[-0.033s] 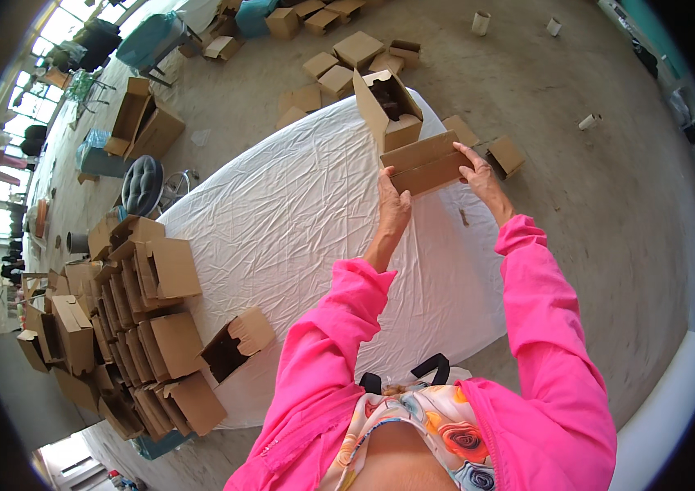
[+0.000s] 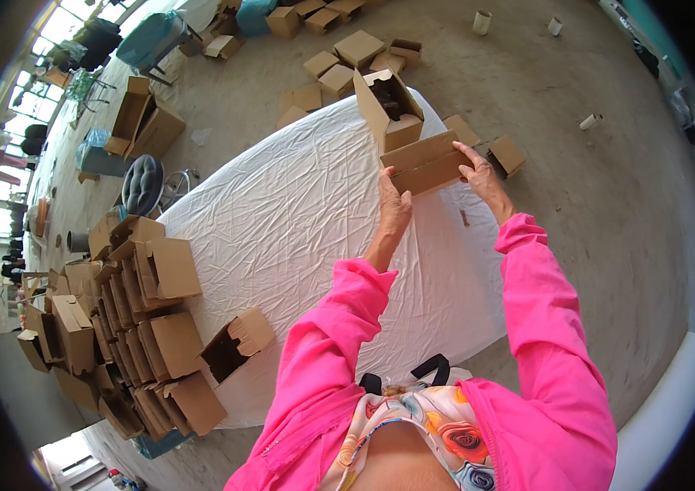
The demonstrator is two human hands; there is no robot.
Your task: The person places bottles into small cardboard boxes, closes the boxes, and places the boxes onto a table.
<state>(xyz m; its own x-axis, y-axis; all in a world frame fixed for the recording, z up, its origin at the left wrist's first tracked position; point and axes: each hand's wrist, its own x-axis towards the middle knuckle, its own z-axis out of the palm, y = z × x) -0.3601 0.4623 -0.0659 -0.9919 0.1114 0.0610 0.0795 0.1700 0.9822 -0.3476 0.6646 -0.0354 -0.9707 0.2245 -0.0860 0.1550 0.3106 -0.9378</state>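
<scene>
At the far right end of the cloth-covered table, a brown cardboard box [image 2: 427, 170] is held between my two hands, its long side with a seam facing me. My left hand [image 2: 395, 206] closes on its left end, thumb on the near face. My right hand [image 2: 485, 182] grips the right end with fingers over the top edge. Directly behind stands an open cardboard box [image 2: 370, 110] with a raised flap and a dark inside. Whether the two boxes touch, I cannot tell.
A white wrinkled cloth [image 2: 282, 196] covers the table. Many nested open cartons [image 2: 171, 348] are stacked at its left, beside a single open box [image 2: 251, 331]. More boxes [image 2: 359, 49] lie on the floor beyond the far end. A stool with a dark cushion [image 2: 143, 186] stands at left.
</scene>
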